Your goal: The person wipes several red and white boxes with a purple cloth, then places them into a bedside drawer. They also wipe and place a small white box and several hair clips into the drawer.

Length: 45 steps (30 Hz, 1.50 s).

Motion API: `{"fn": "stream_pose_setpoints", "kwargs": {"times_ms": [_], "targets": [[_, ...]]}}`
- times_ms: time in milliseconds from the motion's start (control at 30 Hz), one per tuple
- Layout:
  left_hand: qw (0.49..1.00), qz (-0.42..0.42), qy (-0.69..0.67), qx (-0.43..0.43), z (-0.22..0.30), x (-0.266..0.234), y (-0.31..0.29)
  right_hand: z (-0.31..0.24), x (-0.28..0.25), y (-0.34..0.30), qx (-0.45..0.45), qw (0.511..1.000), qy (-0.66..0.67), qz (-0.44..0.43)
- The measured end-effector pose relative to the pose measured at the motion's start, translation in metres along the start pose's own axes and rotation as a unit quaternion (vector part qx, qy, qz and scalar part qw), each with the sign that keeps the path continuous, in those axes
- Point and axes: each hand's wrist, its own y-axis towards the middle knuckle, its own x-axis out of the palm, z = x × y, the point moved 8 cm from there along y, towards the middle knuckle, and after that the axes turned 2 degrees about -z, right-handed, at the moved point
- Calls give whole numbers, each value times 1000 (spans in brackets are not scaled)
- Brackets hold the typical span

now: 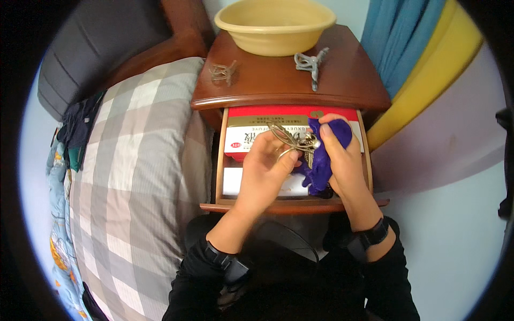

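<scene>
My left hand (259, 174) pinches a gold-coloured metal hair claw (286, 138) with looped wires, or an ornament much like one; its exact kind is hard to make out. In my right hand (344, 155) is a purple velvety pouch (320, 170), bunched up, with the thumb on top. The metal piece touches the pouch, where something beaded or chain-like shows; I cannot tell whether it goes inside. Both hands are over a pulled-out drawer (220, 174), which contains a red and white box (241, 136) and a white box (235, 182).
On the wooden nightstand (257, 80) stand a yellow plastic basin (276, 40), a brownish hair claw (223, 73) and a grey hair claw (311, 65). A bed with a checked cover (134, 176) borders it on the left. Blue and yellow curtains (428, 69) hang at the right.
</scene>
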Motion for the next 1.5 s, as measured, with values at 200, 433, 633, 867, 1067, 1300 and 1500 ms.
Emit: {"fn": "stream_pose_setpoints", "kwargs": {"times_ms": [200,433,633,867,1067,1300,1500], "targets": [[990,-46,131,-2,-8,20,-5,-16,-22,-2,-134,984,-111,36],[970,-49,237,-10,24,-8,11,-49,-101,9,-78,971,109,198],[731,-246,629,97,37,25,10,-54,-131,0,-93,976,99,173],[635,-283,716,61,-9,33,19,-49,-121,-1,-68,980,95,162],[686,-245,678,99,-16,30,31,-45,-113,1,-79,981,89,153],[685,-245,672,136,-19,33,31,-41,-110,3,-78,983,64,150],[774,-222,587,82,-19,23,40,-41,-108,6,-88,983,75,140]]}}
